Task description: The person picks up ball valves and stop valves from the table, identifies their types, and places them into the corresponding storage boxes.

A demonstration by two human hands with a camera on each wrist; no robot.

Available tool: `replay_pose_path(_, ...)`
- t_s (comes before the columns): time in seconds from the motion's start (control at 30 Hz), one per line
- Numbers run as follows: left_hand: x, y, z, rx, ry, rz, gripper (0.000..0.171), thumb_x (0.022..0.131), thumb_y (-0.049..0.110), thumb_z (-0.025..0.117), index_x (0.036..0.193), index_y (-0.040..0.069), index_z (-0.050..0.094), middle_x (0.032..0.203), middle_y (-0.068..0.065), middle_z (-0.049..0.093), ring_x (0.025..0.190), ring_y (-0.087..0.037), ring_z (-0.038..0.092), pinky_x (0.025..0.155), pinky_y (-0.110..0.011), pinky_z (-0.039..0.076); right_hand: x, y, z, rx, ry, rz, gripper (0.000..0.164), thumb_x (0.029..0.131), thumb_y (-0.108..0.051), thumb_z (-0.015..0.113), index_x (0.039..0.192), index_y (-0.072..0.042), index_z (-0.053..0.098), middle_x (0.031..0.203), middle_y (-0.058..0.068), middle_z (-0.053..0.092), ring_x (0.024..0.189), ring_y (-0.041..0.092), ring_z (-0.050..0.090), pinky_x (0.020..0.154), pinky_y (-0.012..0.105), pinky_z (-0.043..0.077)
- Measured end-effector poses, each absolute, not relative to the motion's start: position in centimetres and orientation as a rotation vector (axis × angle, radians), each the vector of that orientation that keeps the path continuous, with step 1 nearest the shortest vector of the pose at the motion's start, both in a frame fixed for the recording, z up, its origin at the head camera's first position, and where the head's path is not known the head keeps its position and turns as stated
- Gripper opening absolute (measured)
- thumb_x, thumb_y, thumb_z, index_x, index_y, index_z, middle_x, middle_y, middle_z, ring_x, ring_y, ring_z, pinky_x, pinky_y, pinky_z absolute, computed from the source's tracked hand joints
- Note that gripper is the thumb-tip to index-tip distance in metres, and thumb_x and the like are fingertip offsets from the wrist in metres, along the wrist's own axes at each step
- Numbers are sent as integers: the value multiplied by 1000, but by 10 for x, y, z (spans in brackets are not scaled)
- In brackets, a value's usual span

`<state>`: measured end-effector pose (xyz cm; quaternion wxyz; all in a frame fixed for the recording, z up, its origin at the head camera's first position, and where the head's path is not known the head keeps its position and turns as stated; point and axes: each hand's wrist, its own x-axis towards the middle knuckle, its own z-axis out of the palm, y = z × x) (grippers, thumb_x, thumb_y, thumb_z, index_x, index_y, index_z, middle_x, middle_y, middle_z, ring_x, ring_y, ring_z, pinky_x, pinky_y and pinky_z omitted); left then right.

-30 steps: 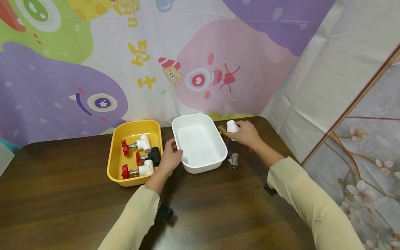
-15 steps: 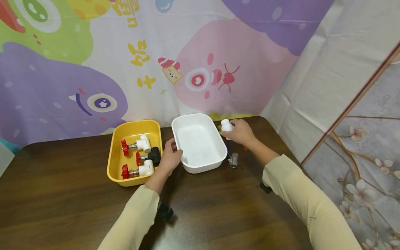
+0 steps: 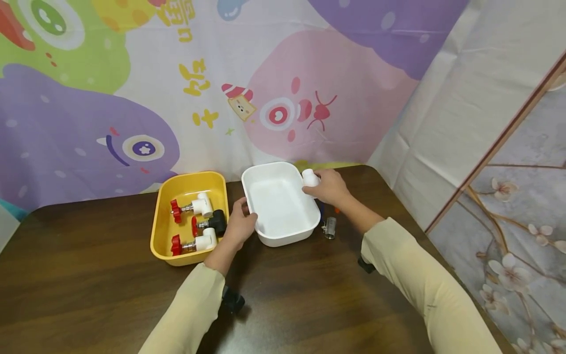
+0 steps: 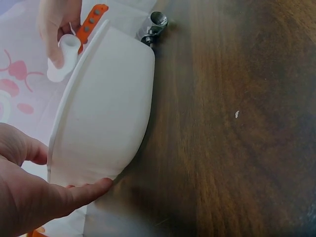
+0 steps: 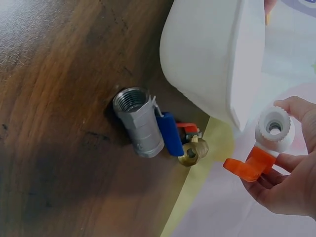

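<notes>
My left hand (image 3: 240,223) pinches the left rim of a white plastic tray (image 3: 289,240), thumb at the rim and fingers along the outer wall. In my right hand (image 3: 332,188) I hold a white plastic ball valve (image 5: 274,129) with an orange handle (image 5: 247,169), raised right over the tray's right rim in the head view. On the table just right of the tray lie a silver metal ball valve (image 5: 140,126) with a blue handle and a brass valve (image 5: 193,151) with a red handle. The brass one is hidden in the head view.
A yellow tray (image 3: 155,231) stands left of the white one, holding two white valves (image 3: 204,241) and a black valve (image 3: 216,222), all with red handwheels. Behind the dark wooden table (image 3: 283,305) hangs a cartoon-printed cloth (image 3: 212,147); a flowered panel (image 3: 508,236) stands at the right.
My right hand has moved left with the white ball valve, from above the table to the tray's right rim. My left hand keeps its grip on the tray.
</notes>
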<state>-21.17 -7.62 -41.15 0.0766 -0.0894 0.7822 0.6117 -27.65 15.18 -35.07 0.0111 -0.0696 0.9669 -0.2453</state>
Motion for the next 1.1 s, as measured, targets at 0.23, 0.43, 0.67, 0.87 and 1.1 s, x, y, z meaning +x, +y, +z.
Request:
replay_pose_path(0.23, -211, -76, -411, -258, 2352, 1825, 60, 93, 9, 43, 147, 5, 16, 140, -21, 34, 124, -33, 42, 99, -46, 45, -279, 143, -352, -235, 3005, -758, 59, 80, -37, 68, 126, -3, 57, 119, 14, 63, 109, 31, 53, 88, 40, 49)
replay_pose_path(0.43, -213, -77, -413, -255, 2351, 1834, 59, 94, 9, 43, 146, 4, 17, 139, -22, 35, 123, -33, 43, 99, -46, 45, -278, 136, -352, -248, 2992, -767, 60, 80, -38, 69, 128, -4, 56, 119, 14, 62, 108, 30, 56, 87, 39, 51)
replay_pose_path(0.67, -212, -77, -412, -234, 2355, 1853, 58, 93, 8, 42, 146, 3, 19, 137, -23, 36, 120, -34, 44, 97, -46, 46, -279, 132, -354, -230, 2982, -775, 62, 80, -39, 69, 129, -4, 55, 123, 14, 60, 113, 30, 52, 92, 41, 48)
replay_pose_path(0.87, -211, -78, -412, -236, 2352, 1858, 58, 93, 7, 43, 146, 3, 19, 138, -24, 35, 120, -34, 44, 97, -46, 46, -279, 126, -354, -229, 2978, -785, 62, 79, -39, 69, 129, -4, 55, 121, 13, 61, 113, 30, 51, 92, 41, 47)
replay_pose_path(1.1, -212, -77, -412, -235, 2354, 1865, 57, 93, 8, 43, 145, 4, 20, 137, -23, 36, 119, -34, 44, 96, -45, 47, -281, 119, -352, -269, 2992, -757, 62, 79, -39, 69, 128, -3, 55, 121, 14, 61, 112, 29, 52, 92, 41, 48)
